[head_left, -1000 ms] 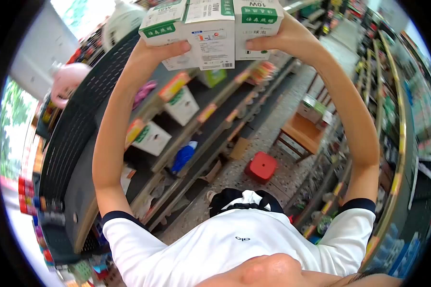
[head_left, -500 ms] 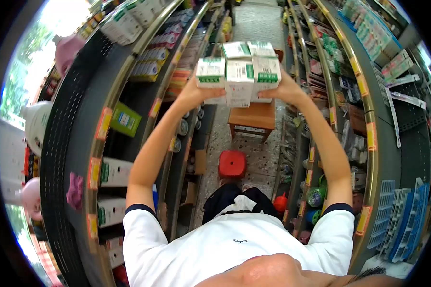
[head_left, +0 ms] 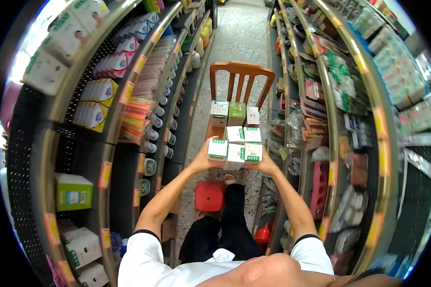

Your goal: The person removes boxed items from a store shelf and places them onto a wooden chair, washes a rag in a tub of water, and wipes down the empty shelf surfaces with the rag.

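Observation:
A cluster of several small white-and-green cardboard boxes (head_left: 236, 154) is squeezed between my two hands. My left hand (head_left: 204, 159) presses on the left side of the cluster, its fingers on the nearest left box. On the opposite side, my right hand (head_left: 266, 163) grips the lower right edge. Just beyond, a wooden chair (head_left: 242, 68) bears a white-and-green box (head_left: 219, 108), a green box (head_left: 237, 114) and a smaller white box (head_left: 253, 116). In this view the held cluster overlaps the front of the chair seat.
A red plastic stool (head_left: 209, 196) stands on the speckled floor by my legs. Stocked shelves line both sides of the aisle. Yellow packs (head_left: 96, 105) and a green carton (head_left: 73, 192) are on the left; bagged goods (head_left: 342, 81) are on the right. A red funnel-like item (head_left: 263, 234) sits low right.
Both hands have brought the boxes lower and closer to my body. My view has tilted, so the chair's backrest and the boxes on its seat now show.

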Tool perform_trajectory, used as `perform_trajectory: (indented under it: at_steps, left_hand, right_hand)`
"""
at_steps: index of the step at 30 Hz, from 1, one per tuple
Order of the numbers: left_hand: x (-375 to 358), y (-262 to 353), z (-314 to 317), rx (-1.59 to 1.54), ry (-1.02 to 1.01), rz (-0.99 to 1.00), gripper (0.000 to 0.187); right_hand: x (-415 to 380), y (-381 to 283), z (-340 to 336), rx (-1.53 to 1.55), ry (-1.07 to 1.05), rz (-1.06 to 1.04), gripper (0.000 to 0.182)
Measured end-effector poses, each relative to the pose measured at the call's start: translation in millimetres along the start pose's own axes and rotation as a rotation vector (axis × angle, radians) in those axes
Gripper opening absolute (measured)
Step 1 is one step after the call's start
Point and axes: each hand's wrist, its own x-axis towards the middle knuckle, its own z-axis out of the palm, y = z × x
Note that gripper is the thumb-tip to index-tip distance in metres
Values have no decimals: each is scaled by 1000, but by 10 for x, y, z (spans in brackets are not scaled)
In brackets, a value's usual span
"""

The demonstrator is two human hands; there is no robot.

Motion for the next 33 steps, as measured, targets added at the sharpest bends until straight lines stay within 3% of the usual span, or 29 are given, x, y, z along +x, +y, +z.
perform_trajectory:
  at_steps: [4, 7, 8, 14, 18, 22, 28, 31, 33]
  left_hand:
    - [387, -961, 42, 176, 24, -111, 108]
    - [663, -1684, 84, 170, 52, -86, 109]
    - [722, -1910, 86, 306, 49, -49, 109]
    - [1071, -2927, 1, 395, 18, -117, 109]
    - [1270, -3198, -88, 380, 35, -139, 109]
    - [1423, -3398, -140, 476, 72, -124, 110]
    - [1474, -3410, -163, 432, 132, -209, 110]
    - [1408, -3370, -112, 459, 182, -277, 111]
    - [1253, -3291, -72, 485, 237, -346, 105]
  right_hand:
    - [455, 942, 38, 21, -56, 64, 127]
    - [706, 1573, 81, -26, -15, -14, 126]
    - [752, 1802, 105, -52, -10, -34, 125]
    - [1148, 2680, 230, -33, -68, 180, 117]
    - [1402, 2994, 257, -187, 7, 63, 118]
    - [1627, 2993, 233, -75, 80, -15, 111]
    - [1619, 3056, 294, -85, 57, 131, 103]
    - [1473, 3086, 341, -344, 197, 133, 98]
    - [1317, 2984, 335, -372, 183, 365, 92]
